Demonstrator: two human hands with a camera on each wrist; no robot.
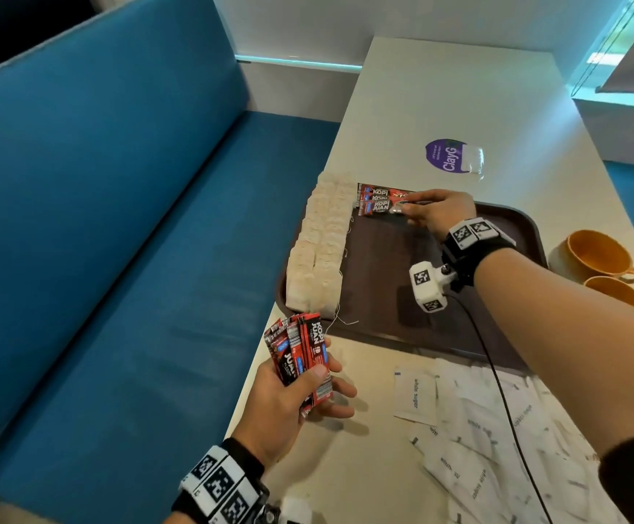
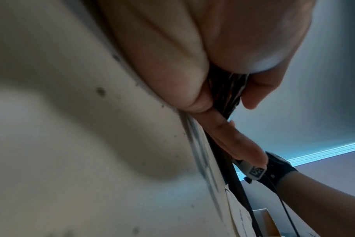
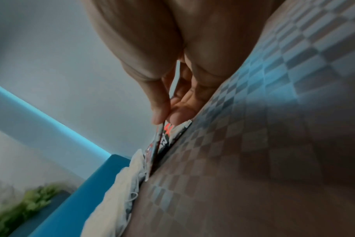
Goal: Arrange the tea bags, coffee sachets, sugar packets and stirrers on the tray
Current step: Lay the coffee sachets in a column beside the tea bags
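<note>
Right hand (image 1: 438, 213) reaches across tray (image 1: 504, 221), arm extended, thumb and fingers pinching a coffee sachet (image 1: 377, 208) at tray's far left corner beside the tea bags (image 1: 319, 243) along left edge. Left hand (image 1: 296, 395), palm up over bench (image 1: 459, 88) near edge, grips a sachet stack (image 1: 300, 349). Sugar packets (image 1: 470, 421) on bench near tray's front edge.

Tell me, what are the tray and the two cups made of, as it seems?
The tray looks like dark brown moulded plastic: raised rounded rim, checkered embossed texture in the right wrist view. The two cups look like glazed ceramic, orange with a soft sheen, though coloured plastic is possible.
</note>
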